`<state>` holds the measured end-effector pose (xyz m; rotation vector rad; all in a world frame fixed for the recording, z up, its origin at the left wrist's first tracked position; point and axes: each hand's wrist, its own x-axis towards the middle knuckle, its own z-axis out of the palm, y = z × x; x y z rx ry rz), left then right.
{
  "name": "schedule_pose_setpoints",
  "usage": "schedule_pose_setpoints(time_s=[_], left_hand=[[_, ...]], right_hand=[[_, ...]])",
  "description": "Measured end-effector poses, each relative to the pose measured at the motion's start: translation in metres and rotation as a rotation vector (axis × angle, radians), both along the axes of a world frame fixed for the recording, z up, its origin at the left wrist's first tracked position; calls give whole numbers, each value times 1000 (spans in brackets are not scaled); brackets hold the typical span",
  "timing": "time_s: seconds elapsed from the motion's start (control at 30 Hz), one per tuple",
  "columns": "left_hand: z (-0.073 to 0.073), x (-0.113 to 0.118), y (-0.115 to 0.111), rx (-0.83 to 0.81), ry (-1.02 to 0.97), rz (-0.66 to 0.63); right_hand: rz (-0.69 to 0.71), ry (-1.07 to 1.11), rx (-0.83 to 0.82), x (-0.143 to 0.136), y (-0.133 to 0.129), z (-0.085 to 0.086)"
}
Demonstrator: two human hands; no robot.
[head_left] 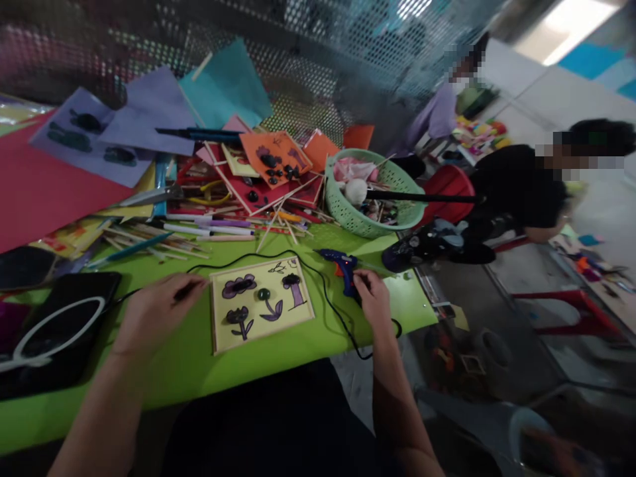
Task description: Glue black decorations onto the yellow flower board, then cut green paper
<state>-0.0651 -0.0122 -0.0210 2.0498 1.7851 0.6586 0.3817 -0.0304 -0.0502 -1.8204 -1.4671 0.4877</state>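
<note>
A blue hot glue gun (344,265) with an orange trigger lies on the green table at the right. My right hand (373,296) has its fingers closed at the gun's handle, and a black cord runs from there. To the left is a pale yellow card (223,338) framed with thin sticks, bearing drawn purple flowers, a tree and dark glossy stones. My left hand (161,308) is beside the card's left edge, fingers curled together. A dark patch shows between them; whether it is an object or shadow I cannot make out.
A green basket (342,215) of craft bits stands behind the glue gun. Pens, thin sticks (159,240) and coloured paper (226,83) crowd the back. A black tablet-like slab (69,338) with a white cable lies at left. Another person (521,192) sits at right.
</note>
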Motion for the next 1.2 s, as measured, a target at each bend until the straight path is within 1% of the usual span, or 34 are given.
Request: schedule_pose_setpoints(time_s=[0.13,0.23,0.3,0.37,0.5,0.57,0.63,0.8,1.07,1.2], left_hand=[[-4,-7,3,-31,-1,21],[-8,-11,4,-57,-12,46],[-8,-11,5,-62,-22,67],[-4,-9,5,-52,-32,86],[12,0,4,-41,-89,116],[18,3,4,-67,-118,133],[21,5,5,-95,-136,159],[22,6,6,-129,-143,204],[19,2,7,-159,-145,215],[19,5,10,-98,-146,237]], right_hand=[[28,-3,19,-5,2,6],[21,0,31,-7,3,10],[20,6,32,-8,3,11],[22,13,32,-8,4,12],[26,24,37,-8,5,14],[24,28,39,-9,5,14],[21,33,41,-9,5,15],[30,45,41,-9,5,14],[19,50,3,-8,3,13],[32,78,27,-8,3,14]])
